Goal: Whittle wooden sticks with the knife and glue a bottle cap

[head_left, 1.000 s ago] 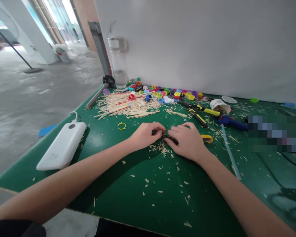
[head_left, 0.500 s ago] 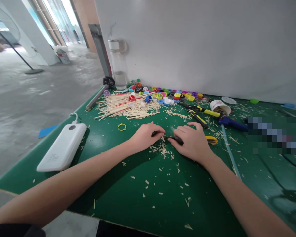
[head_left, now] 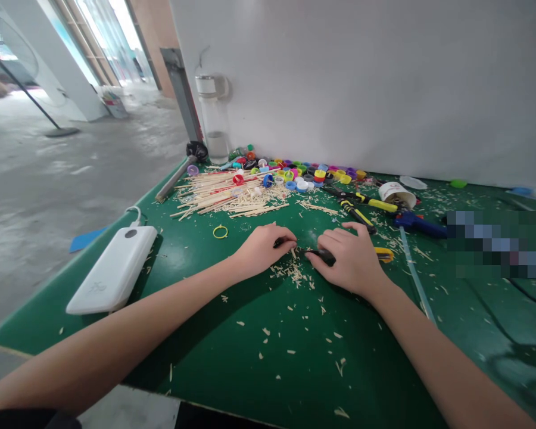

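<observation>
My left hand [head_left: 268, 245] is closed in a pinch near the middle of the green table [head_left: 250, 333]. Between its fingers is a small black thing [head_left: 279, 242], mostly hidden, with a pale sliver of wood [head_left: 293, 252] at the fingertips. Opposite it, my right hand [head_left: 349, 256] is wrapped round a utility knife [head_left: 324, 255]. The knife's dark front end points left towards my left fingertips, and a yellow end [head_left: 385, 255] shows behind the hand. A small heap of wood shavings [head_left: 297, 275] lies beneath both hands.
Wooden sticks [head_left: 214, 190] and coloured bottle caps [head_left: 301, 186] lie along the back. Yellow-black pliers [head_left: 360, 214], a tipped paper cup [head_left: 395, 194] and a blue glue gun [head_left: 422, 224] are at right. A white power bank [head_left: 114, 271] and yellow ring [head_left: 220, 232] are at left.
My right hand and the knife have shifted slightly right, widening the gap to my left fingertips. My left hand has barely moved and keeps its pinch.
</observation>
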### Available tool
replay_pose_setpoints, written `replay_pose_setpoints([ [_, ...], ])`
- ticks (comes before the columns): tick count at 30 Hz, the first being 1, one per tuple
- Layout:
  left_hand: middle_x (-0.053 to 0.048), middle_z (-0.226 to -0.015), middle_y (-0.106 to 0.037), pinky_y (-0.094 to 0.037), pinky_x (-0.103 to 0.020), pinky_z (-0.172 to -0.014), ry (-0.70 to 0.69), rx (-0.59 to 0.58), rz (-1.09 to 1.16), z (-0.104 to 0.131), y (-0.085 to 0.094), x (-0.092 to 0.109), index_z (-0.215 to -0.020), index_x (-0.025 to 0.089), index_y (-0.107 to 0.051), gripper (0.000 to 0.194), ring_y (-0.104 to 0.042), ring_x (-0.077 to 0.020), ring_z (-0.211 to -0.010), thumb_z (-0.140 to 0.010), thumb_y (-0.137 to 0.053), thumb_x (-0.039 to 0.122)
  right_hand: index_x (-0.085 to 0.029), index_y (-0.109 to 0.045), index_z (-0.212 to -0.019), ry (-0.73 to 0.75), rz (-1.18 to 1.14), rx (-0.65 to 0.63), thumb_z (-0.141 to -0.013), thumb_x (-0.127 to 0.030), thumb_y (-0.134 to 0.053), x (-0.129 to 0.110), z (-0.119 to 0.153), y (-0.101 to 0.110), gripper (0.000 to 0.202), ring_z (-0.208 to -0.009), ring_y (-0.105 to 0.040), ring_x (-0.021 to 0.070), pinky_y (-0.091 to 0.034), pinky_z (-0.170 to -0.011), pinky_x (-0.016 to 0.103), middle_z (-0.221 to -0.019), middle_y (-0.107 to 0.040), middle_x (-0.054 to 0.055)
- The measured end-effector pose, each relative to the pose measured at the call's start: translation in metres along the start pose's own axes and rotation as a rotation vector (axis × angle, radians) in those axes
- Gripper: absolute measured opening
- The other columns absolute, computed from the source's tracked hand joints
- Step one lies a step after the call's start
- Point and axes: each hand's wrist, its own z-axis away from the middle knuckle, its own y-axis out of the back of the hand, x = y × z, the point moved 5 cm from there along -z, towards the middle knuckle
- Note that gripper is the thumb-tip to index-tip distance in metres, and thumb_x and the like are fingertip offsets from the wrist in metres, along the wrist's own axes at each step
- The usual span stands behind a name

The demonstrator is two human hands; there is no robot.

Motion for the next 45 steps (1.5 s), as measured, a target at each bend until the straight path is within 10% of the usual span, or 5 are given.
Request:
replay_pose_setpoints([
  [18,0.002,-0.089,-0.072,-0.05,-0.034,-0.086,0.083,0.014,0.121,0.0,0.002,0.0,-0.086,0.024,-0.069,0.017,-0.065,-0.0155,-0.079,-0.084,-0.054,0.031,-0.022,-0.051,-0.071,0.075,-0.013,-0.093,-0.091,-0.039,-0.043,-0.004,-0.004,-0.007,0.028,-0.069,-0.054,0.0153,-0.025,-0.09,0.041,-0.068,-0.062,-0.002],
  [24,0.003,-0.091,-0.072,-0.037,-0.038,-0.107,0.018,0.019,0.161,0.0,0.001,0.005,-0.086,0.024,-0.069,0.015,-0.065,-0.0135,-0.079,-0.085,-0.054,0.029,-0.021,-0.048,-0.069,0.102,-0.049,-0.16,-0.091,-0.037,-0.042,-0.005,-0.007,-0.007,0.028,-0.069,-0.053,0.014,-0.026,-0.088,0.038,-0.067,-0.06,-0.003],
  [45,0.0,-0.091,-0.072,-0.051,-0.032,-0.078,0.071,0.01,0.092,0.0,0.001,-0.001,-0.09,0.023,-0.068,0.018,-0.065,-0.0156,-0.08,-0.086,-0.052,0.031,-0.021,-0.052,-0.071,0.033,0.058,0.028,-0.09,-0.037,-0.044,-0.004,0.004,-0.004,0.026,-0.065,-0.05,0.0156,-0.026,-0.09,0.039,-0.066,-0.059,-0.001],
])
